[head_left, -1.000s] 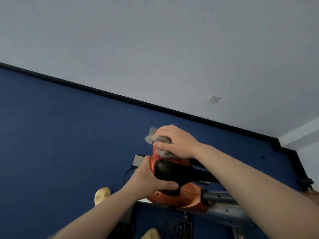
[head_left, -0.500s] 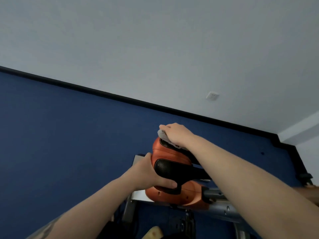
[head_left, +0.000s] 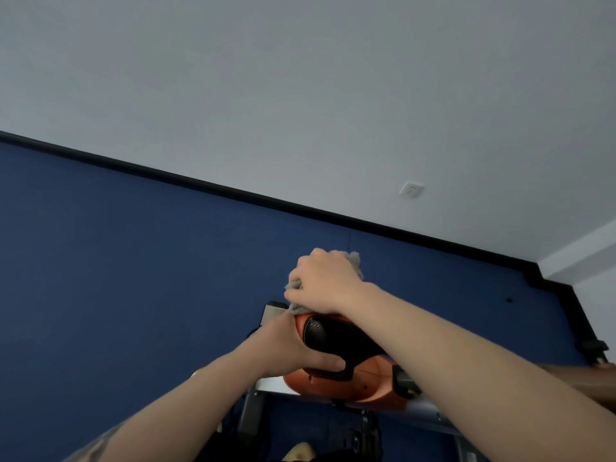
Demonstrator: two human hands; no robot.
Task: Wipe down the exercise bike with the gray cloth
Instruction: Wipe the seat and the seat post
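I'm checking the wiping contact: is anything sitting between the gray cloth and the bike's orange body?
Nothing visible. The right hand presses the gray cloth straight onto the top of the orange body; the left hand grips the side, clear of it.

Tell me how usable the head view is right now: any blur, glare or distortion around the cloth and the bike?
Head view: even, soft light, no glare; the right hand gripping the gray cloth looks slightly soft, the left hand on the exercise bike sharper; wide-angle tilt slants the baseboard; the bottom edge is dark and hard to read.
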